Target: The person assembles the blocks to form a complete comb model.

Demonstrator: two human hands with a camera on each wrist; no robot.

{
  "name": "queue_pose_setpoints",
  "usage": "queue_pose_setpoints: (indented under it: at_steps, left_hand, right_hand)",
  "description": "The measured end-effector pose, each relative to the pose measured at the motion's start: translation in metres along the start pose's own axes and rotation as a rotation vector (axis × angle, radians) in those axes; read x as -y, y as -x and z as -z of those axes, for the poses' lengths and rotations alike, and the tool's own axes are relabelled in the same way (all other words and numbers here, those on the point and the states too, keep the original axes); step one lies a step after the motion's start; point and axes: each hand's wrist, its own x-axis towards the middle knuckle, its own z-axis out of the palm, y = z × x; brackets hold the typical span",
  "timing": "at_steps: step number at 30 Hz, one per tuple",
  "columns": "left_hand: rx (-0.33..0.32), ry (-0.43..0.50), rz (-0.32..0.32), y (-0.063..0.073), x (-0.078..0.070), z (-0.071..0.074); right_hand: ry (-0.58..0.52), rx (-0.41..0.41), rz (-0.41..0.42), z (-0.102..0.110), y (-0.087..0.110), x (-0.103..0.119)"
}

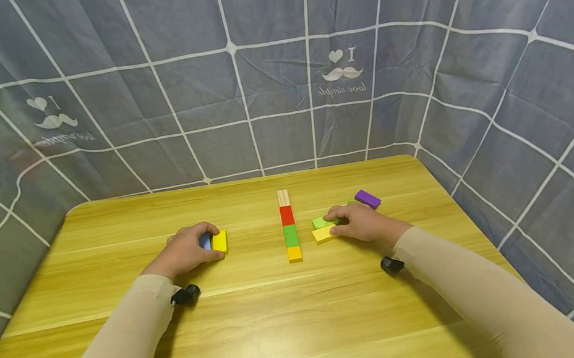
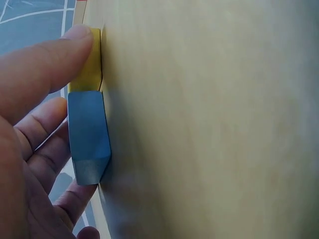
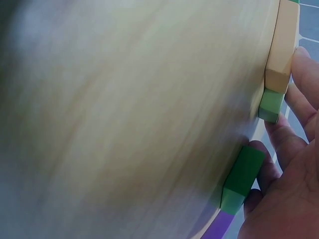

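My left hand [image 1: 185,249] pinches a yellow block [image 1: 221,242] by its ends between thumb and fingers, at table level left of the row. A blue block [image 2: 88,129] touches the yellow one, mostly under my palm in the head view. On the right, my right hand [image 1: 359,222] has its thumb against a light orange block [image 1: 324,234] and a fingertip at a light green block [image 1: 322,222], the two lying side by side. A dark green block [image 3: 243,172] lies beneath that hand's outer fingers, mostly hidden in the head view. Beyond it sits a purple block [image 1: 368,199].
A straight row runs away from me at mid-table: an orange block [image 1: 294,255], a green block [image 1: 291,236], a red block [image 1: 286,215] and pale wooden blocks [image 1: 283,198]. The wooden table [image 1: 299,327] ends at a grey checked curtain [image 1: 271,81].
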Motion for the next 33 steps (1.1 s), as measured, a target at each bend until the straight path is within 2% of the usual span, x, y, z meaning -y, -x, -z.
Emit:
queue_pose_setpoints:
  at_steps: [14, 21, 33]
  left_hand:
    - [0.001, -0.076, -0.03, -0.0002, -0.0011, 0.0025]
    - [0.003, -0.125, -0.045, 0.0002, -0.0013, 0.0014]
    - [-0.02, -0.14, -0.047, 0.0004, -0.002, 0.0008]
  right_hand:
    - [0.028, 0.002, -0.014, 0.0012, 0.0012, 0.0022]
    - [0.0, 0.007, 0.004, 0.0008, 0.0009, 0.0023]
    - [0.016, 0.009, -0.013, 0.0002, 0.001, 0.0014]
